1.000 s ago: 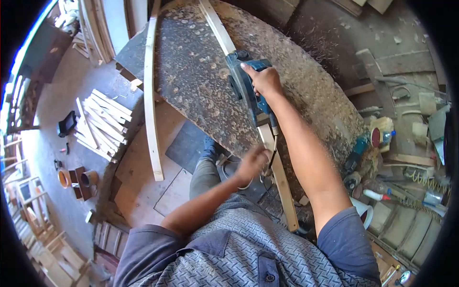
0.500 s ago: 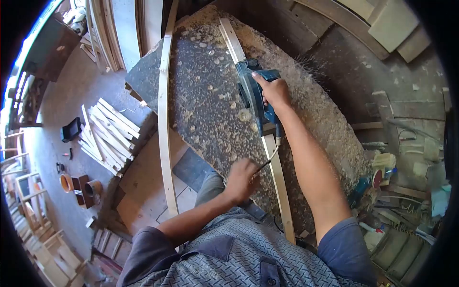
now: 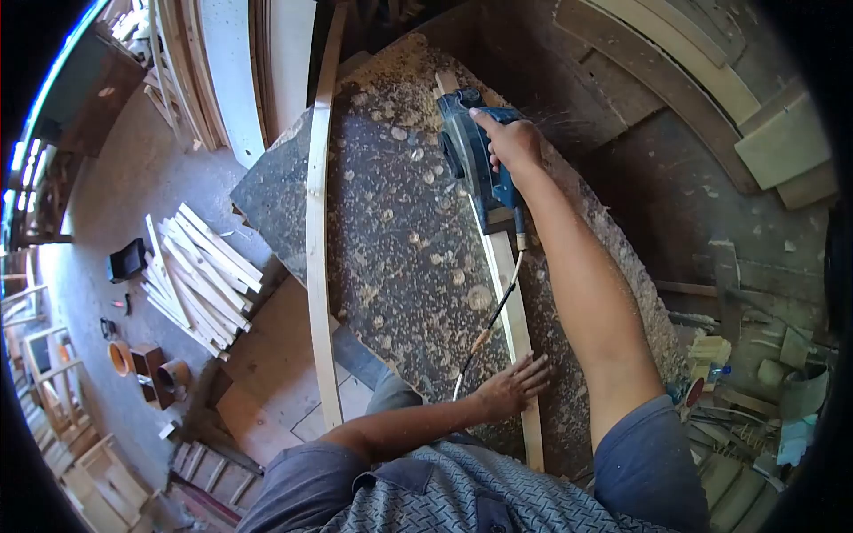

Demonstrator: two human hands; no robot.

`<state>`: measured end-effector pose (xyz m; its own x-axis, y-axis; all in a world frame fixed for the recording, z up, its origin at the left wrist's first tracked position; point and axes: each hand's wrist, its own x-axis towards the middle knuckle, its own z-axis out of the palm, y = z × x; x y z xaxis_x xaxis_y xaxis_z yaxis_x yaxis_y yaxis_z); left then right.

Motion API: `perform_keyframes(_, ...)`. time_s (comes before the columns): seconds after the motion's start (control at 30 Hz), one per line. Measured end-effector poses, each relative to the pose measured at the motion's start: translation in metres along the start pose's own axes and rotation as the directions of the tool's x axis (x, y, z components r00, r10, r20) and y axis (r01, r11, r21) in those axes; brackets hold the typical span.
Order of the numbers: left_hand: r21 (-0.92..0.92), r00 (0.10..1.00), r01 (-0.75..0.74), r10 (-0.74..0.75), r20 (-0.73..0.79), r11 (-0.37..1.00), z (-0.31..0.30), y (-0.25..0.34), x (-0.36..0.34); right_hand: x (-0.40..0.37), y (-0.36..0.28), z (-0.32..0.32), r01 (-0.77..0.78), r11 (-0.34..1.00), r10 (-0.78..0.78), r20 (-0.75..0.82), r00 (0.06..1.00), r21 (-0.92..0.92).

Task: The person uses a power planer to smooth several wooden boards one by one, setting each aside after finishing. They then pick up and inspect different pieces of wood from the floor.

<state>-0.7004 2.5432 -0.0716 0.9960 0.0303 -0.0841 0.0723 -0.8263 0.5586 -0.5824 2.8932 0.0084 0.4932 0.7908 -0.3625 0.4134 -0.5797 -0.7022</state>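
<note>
My right hand (image 3: 514, 147) grips the handle of a blue electric planer (image 3: 473, 158), which sits on a narrow wooden strip (image 3: 506, 298) near the far end of the bench. The planer's cord (image 3: 491, 322) trails back over the strip towards my body. Close to me, my left hand (image 3: 515, 386) lies over the near part of the same strip, fingers stretched out and holding nothing. Wood shavings cover the dark bench top (image 3: 391, 213). A second long wooden strip (image 3: 317, 231) lies along the bench's left side.
On the floor to the left lies a pile of cut wooden strips (image 3: 200, 280) beside a black tray (image 3: 126, 260). Boards (image 3: 233, 71) lean at the back left. Wood pieces (image 3: 786, 142) and scraps crowd the right side. An orange ring (image 3: 120, 359) stands at lower left.
The planer has moved forward along the strip in my right hand. My left hand has left the cord, moved right and opened over the strip's near part.
</note>
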Motion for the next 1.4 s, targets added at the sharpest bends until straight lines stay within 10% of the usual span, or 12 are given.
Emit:
perform_keyframes(0.83,-0.349,0.988,-0.142,0.153,0.004,0.926,0.003,-0.020,-0.003,0.152,-0.073,0.047,0.290,0.924,-0.286,-0.052,0.957,0.249)
perform_keyframes(1.07,-0.700,0.895,-0.073,-0.264,-0.361,0.710,-0.062,-0.019,-0.083,-0.134,0.062,-0.073,0.231,0.861,-0.226,-0.066,0.972,0.453)
perform_keyframes(1.17,-0.858,0.583,0.198,-0.761,-0.285,0.474,-0.053,-0.023,-0.095,-0.269,0.132,-0.147,0.108,0.904,-0.080,-0.085,0.993,0.413)
perform_keyframes(1.4,-0.906,0.443,0.342,-0.893,-0.078,0.249,0.017,0.023,0.027,-0.510,0.315,-0.234,-0.229,0.917,0.348,-0.375,0.859,0.326)
